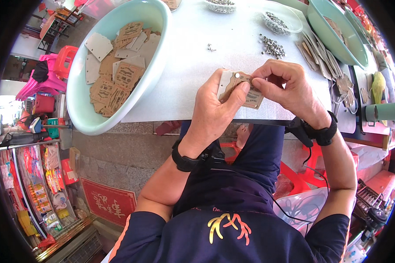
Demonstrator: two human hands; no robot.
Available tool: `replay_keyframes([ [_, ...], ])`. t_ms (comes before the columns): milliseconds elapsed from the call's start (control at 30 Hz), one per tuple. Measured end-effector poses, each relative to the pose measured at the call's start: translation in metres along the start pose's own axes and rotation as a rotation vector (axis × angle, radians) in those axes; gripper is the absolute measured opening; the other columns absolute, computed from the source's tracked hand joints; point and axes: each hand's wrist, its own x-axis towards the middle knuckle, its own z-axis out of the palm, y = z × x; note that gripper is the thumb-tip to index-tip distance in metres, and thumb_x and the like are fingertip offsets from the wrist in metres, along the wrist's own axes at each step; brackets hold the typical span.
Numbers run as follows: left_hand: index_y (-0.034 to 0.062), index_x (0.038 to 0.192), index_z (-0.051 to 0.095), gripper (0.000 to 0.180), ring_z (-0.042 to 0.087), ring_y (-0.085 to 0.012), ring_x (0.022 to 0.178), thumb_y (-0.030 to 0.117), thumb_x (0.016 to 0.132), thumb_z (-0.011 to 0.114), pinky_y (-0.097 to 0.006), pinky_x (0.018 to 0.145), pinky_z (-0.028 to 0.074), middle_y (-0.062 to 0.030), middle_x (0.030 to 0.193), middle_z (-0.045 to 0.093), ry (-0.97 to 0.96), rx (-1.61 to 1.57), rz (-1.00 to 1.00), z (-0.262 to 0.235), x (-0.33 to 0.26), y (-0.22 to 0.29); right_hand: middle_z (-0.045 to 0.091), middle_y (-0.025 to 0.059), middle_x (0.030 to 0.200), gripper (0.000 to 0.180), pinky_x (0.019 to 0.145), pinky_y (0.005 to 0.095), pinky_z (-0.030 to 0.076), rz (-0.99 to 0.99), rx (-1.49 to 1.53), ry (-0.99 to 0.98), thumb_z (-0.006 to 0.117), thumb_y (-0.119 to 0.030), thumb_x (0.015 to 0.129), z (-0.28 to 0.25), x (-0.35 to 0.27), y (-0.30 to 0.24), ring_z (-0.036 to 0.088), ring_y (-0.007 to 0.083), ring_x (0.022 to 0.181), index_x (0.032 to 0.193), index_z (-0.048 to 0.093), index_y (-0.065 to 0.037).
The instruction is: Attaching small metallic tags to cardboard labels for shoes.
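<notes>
Over the table's near edge my left hand (217, 103) grips brown cardboard cards (252, 101) with dark print, its thumb across their front. A pale card (224, 83) with small holes shows beside them under the same fingers. One round silver snap button (237, 75) sits at the upper edge. My right hand (289, 87) is closed in a pinch at the cards' upper right corner; whatever its fingertips hold is hidden. Beyond my hands lie a heap of small metal snap parts (273, 47) and a few loose ones (211, 47).
A pale green basin (76, 103) of brown and white cards stands left, overhanging the white table (184, 87). Clear plastic dishes (294, 22) of metal parts stand at the back. A row of cards (322, 55) and another green basin (360, 55) are at right.
</notes>
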Motion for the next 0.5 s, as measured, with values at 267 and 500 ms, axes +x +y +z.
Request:
replay_keyframes([
  [267, -0.0009, 0.102, 0.059, 0.018, 0.057, -0.0056, 0.081, 0.014, 0.093, 0.063, -0.023, 0.069, 0.05, -0.0034, 0.087, 0.063, -0.028, -0.01, 0.019, -0.0012, 0.0006, -0.0004, 0.051, -0.0039, 0.074, 0.01, 0.058, 0.0195, 0.039, -0.006, 0.093, -0.009, 0.061, -0.011, 0.088, 0.0047, 0.0013, 0.004, 0.044, 0.0023, 0.066, 0.087, 0.058, -0.001],
  [500, -0.0003, 0.103, 0.059, 0.019, 0.056, -0.0051, 0.081, 0.015, 0.093, 0.064, -0.023, 0.07, 0.049, -0.0025, 0.088, 0.063, -0.037, -0.01, -0.007, -0.0022, 0.0011, -0.0005, 0.059, 0.0012, 0.069, 0.015, 0.056, 0.0241, 0.044, 0.002, 0.214, -0.002, 0.061, -0.014, 0.085, 0.0074, 0.0028, 0.0075, 0.052, 0.0068, 0.062, 0.087, 0.062, 0.0],
])
